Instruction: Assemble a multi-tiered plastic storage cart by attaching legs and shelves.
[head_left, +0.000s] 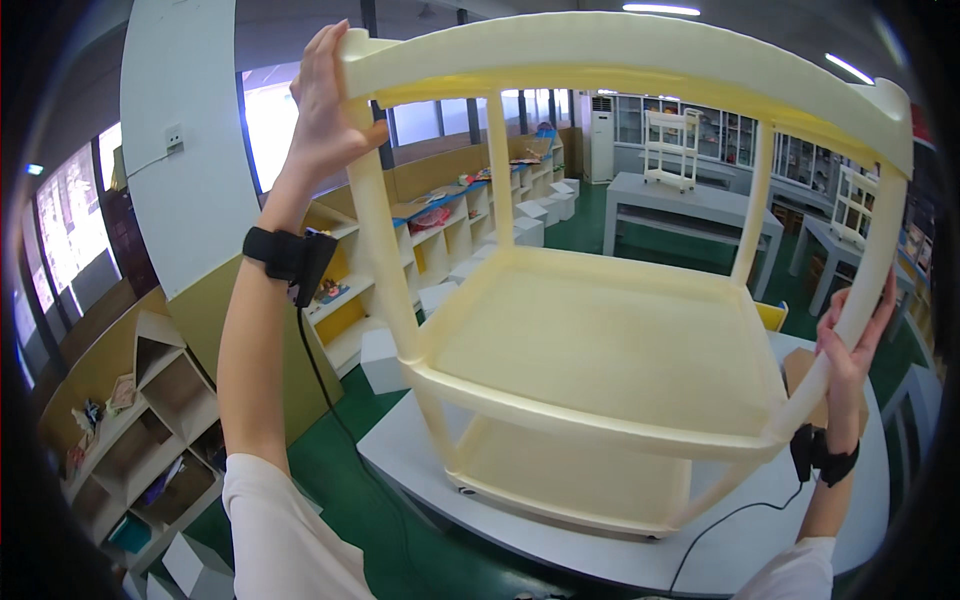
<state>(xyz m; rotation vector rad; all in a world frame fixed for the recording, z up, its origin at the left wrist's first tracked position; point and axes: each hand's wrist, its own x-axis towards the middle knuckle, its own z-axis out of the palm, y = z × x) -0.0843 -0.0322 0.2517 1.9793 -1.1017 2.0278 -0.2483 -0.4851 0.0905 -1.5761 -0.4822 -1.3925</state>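
While lifted, cream shelf cart (600, 350) in both hands.

Left hand (325, 105) raised high, right hand (850, 345) lower, both gripping

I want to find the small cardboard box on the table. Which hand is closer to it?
The right hand. It grips the cream shelf cart's right post just above the brown cardboard box. The left hand holds the cart's top left corner, far across from it.
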